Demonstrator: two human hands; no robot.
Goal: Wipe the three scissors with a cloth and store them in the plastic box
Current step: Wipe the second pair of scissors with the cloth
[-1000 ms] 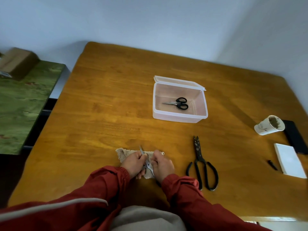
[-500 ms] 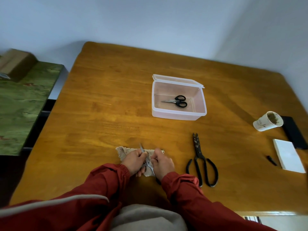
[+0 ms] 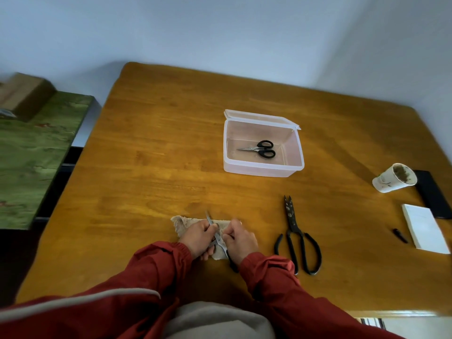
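Gripping the silver-bladed scissors [image 3: 218, 241] over the beige cloth [image 3: 180, 225] at the table's [image 3: 146, 167] near edge, left hand [image 3: 198, 237] and right hand [image 3: 242, 243] curl their fingers around them; small black-handled scissors [image 3: 260, 149] lie inside the open plastic box [image 3: 263, 170]; large black shears [image 3: 293, 233] lie just right of the hands.

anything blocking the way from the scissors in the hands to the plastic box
Nothing visible. Bare table lies between the held scissors, gripped by the right hand over the cloth, and the plastic box, whose lid is open. The big scissors lie off to the right, and the small scissors inside leave room.
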